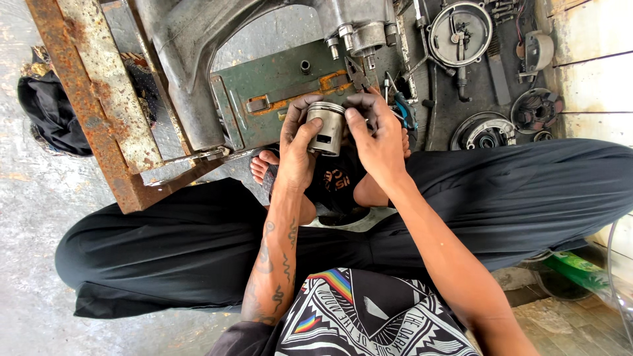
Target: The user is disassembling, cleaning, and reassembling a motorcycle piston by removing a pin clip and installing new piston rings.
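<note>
The piston [326, 127], a grey metal cylinder with a side hole, is held above the crossed legs in black trousers [198, 244]; it is clamped between both hands, the left hand [297, 145] wrapped round its near side with the thumb laid on it, the right hand [377, 135] pinching its rim; just beyond lies a green metal plate [277, 99]; farther off an engine casing [356, 26] and a round cover [459, 33] are seen on the dark floor [475, 92].
</note>
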